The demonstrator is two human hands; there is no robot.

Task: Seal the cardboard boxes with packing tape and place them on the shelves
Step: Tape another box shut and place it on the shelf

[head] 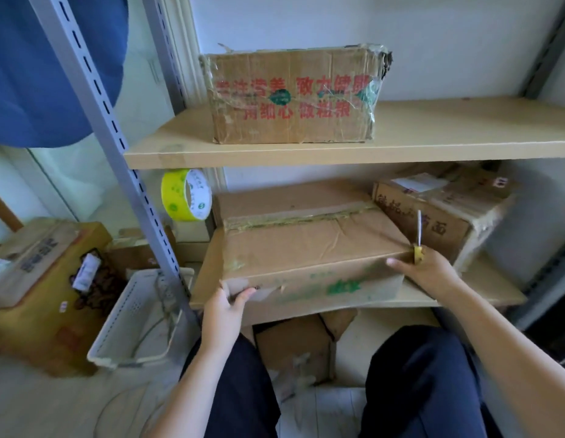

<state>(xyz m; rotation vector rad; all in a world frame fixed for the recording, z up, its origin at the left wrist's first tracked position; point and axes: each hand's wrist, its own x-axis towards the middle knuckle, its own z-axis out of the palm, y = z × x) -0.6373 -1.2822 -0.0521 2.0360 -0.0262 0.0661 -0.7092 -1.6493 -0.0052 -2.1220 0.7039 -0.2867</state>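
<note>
A white plastic basket (142, 314) sits on the floor. A pale cord (167, 298) lies in it. Just left of the basket is a big yellow-brown carton (44, 289) with dark print — it is on the floor too. High above the basket hangs a blue cloth (50, 67). Right of the basket you can see two knees in dark blue trousers (420, 374) — a person sits there.
</note>
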